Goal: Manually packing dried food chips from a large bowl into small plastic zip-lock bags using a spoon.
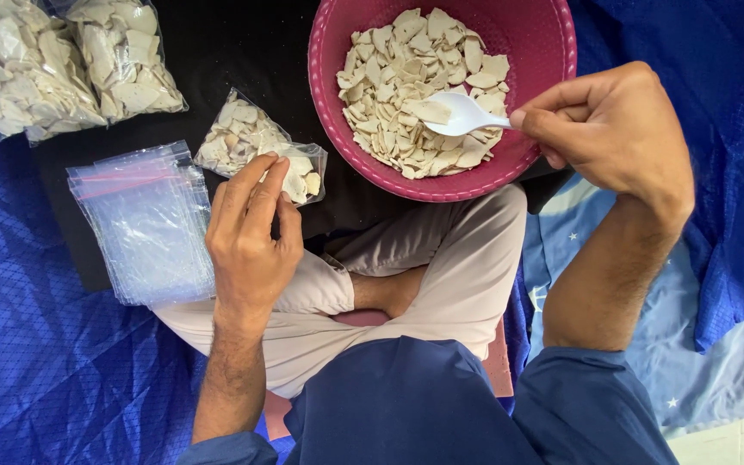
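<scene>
Stack of empty zip bags (pixel 144 224) lies far left. The left hand (pixel 251 232) pinches the partly filled clear bag (pixel 256 146) at its near-right mouth. Right of it, the right hand (pixel 617 129) grips a white plastic spoon (pixel 462 114), bowl pointing left over the chips in the pink basin (pixel 544 43).

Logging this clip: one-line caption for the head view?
Left hand holds a part-filled clear bag; right hand scoops pale chips with a white spoon.

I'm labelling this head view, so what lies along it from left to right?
Filled bags of chips → stack of empty zip bags → left hand at a part-filled bag → pink bowl → white spoon → right hand.
</scene>
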